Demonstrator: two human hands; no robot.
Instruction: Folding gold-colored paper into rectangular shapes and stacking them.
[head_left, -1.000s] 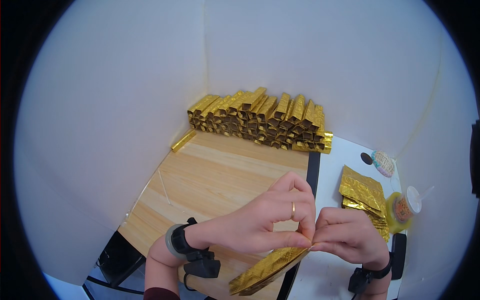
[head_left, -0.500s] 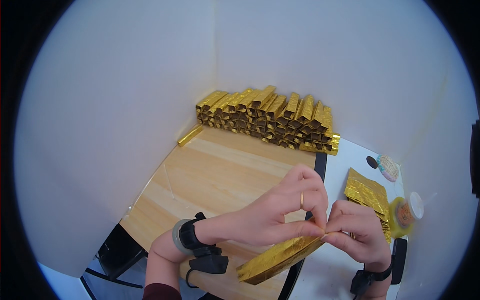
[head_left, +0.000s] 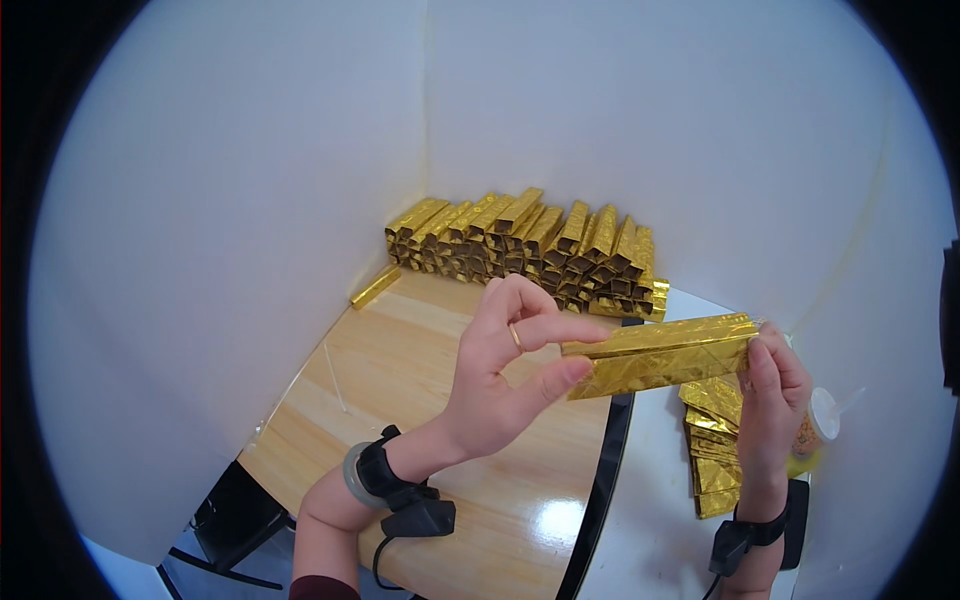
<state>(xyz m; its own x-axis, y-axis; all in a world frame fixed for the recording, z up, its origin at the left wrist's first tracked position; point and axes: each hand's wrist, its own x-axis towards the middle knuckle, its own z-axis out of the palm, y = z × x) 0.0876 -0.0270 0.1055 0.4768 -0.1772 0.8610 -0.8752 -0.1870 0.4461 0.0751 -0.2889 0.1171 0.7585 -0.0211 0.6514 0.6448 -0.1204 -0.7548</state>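
Gold foil bar (head_left: pixel 660 355) is pinched at each end by left hand (head_left: pixel 500 375) and right hand (head_left: pixel 770 400), apparently being shaped; next calls for squaring its edges.

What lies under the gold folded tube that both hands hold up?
Under the gold tube, held between the left hand and right hand, show the wooden table, its dark edge strip and a stack of flat gold sheets. The right hand covers part of that stack.
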